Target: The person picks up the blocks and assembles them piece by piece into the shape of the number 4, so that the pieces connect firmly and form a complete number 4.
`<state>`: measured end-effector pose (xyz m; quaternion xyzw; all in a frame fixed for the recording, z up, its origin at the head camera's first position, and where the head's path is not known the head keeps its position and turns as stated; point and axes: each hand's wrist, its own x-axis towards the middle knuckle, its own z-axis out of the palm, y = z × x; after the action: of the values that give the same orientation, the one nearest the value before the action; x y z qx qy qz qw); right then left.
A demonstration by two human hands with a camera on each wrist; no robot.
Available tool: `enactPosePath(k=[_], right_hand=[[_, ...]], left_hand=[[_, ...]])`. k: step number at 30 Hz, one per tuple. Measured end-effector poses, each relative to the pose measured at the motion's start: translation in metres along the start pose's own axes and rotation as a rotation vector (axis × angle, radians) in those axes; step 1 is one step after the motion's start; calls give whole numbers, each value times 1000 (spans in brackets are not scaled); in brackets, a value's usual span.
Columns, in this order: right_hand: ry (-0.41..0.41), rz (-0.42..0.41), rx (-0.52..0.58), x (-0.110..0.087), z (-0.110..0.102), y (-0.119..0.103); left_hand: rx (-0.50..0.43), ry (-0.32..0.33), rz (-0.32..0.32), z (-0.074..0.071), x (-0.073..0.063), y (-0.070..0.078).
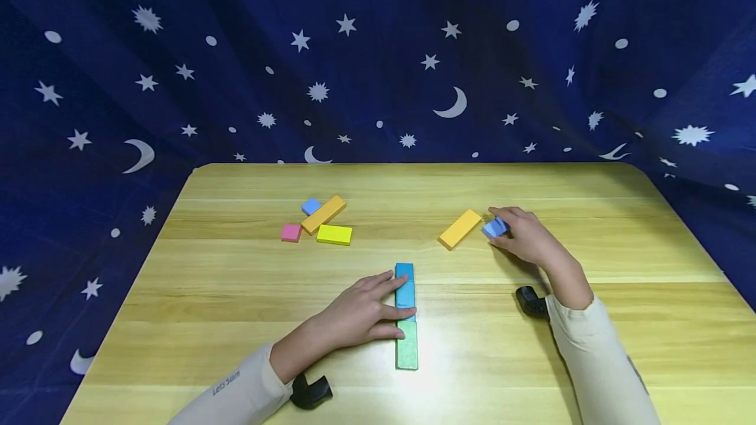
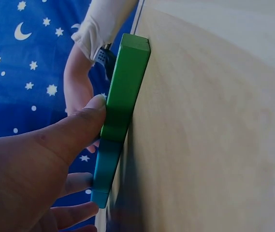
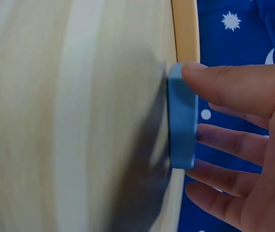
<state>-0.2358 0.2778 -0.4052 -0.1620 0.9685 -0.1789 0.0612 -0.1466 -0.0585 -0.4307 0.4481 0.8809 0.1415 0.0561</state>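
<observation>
A straight row of blocks runs toward the front of the table, two blue blocks at its far end and a green block at its near end. My left hand lies over the row from the left, fingers extended across the blue part. Its thumb touches the green block, as the left wrist view shows. Farther right, my right hand pinches a blue block between thumb and fingers. In the right wrist view the thumb presses near one end of this blue block.
An orange block lies just left of the right hand. At the back left are a second orange block, a yellow block, a pink block and a small blue block. A starry dark-blue cloth hangs behind the table.
</observation>
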Motion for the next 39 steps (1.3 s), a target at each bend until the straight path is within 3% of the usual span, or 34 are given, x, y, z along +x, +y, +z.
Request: enactPosePath(k=[14, 30, 39], right_hand=[[-46, -4, -49, -10, -2, -8], [-156, -20, -118, -16, 4, -46], [-137, -93, -134, -16, 15, -72]], left_hand=[[-7, -5, -10, 0, -1, 0], [-7, -8, 1, -2, 0, 0], [15, -2, 13, -2, 0, -1]])
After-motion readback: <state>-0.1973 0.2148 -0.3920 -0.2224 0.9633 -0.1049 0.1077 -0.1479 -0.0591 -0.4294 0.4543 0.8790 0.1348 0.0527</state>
